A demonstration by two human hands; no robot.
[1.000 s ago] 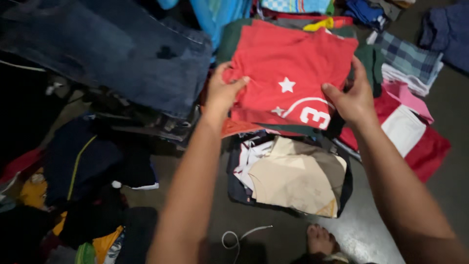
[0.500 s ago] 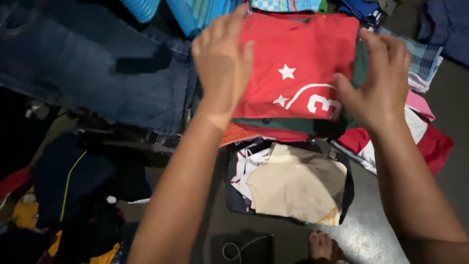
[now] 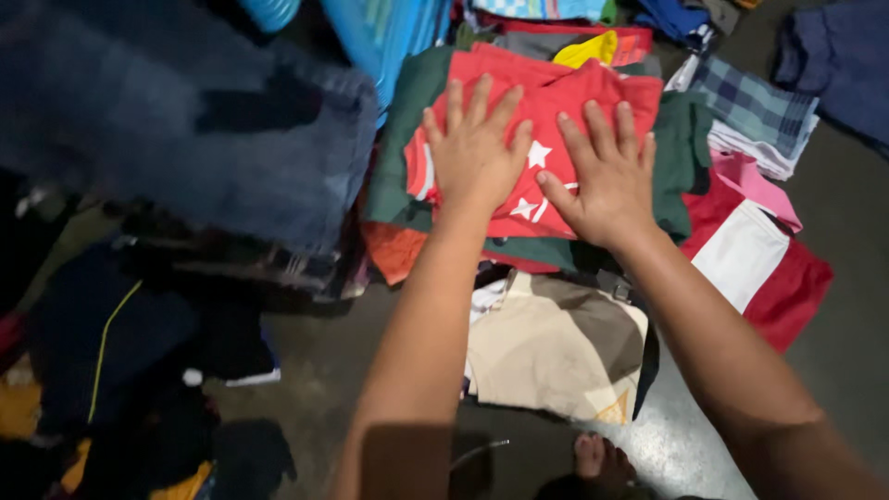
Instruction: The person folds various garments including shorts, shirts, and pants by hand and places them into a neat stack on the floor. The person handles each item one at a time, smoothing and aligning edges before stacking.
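Both hands dropped from gripping the shirt's edges to lying flat on it. Left hand (image 3: 477, 153) and right hand (image 3: 602, 181) lay palm-down, fingers spread, clamping nothing, side by side on the folded red shirt (image 3: 556, 97). Beneath sat a green garment (image 3: 681, 153); nearer than the palms, a beige garment (image 3: 556, 347); left, jeans (image 3: 185, 130).

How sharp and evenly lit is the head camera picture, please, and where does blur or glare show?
Head view: both hands, left hand and right hand, and the red shirt are fairly sharp; the jeans are smeared; lower left clothes sink into shadow; the floor shows a soft sheen.
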